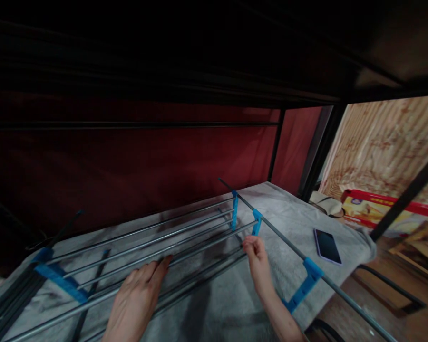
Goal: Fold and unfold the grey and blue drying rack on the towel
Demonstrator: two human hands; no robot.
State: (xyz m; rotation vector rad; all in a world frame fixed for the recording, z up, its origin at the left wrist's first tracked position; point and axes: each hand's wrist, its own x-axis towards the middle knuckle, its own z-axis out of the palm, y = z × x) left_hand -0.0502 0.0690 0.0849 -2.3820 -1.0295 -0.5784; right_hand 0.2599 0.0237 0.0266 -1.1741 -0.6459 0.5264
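A rack of grey metal tubes (178, 231) joined by blue plastic connectors lies partly assembled on the grey sheet. My left hand (135, 294) is closed over a front tube, its fingers together and partly hidden from view. Near a blue connector (257, 222) on the right, my right hand (258, 266) pinches at the end of a lower tube; the fingertips cover the exact contact. One long tube (280, 235) runs through the right-hand connectors. Toward the near right, another blue connector (312, 269) hangs from it. At the left end, a blue connector (62, 282) holds several tubes.
A phone (327, 246) lies on the sheet at the right. Black bed-frame posts (323, 149) and a low dark overhead surface (185, 52) enclose the space. Behind hangs a dark red cloth (171, 166). Beyond the bed sits a red and yellow box (381, 211).
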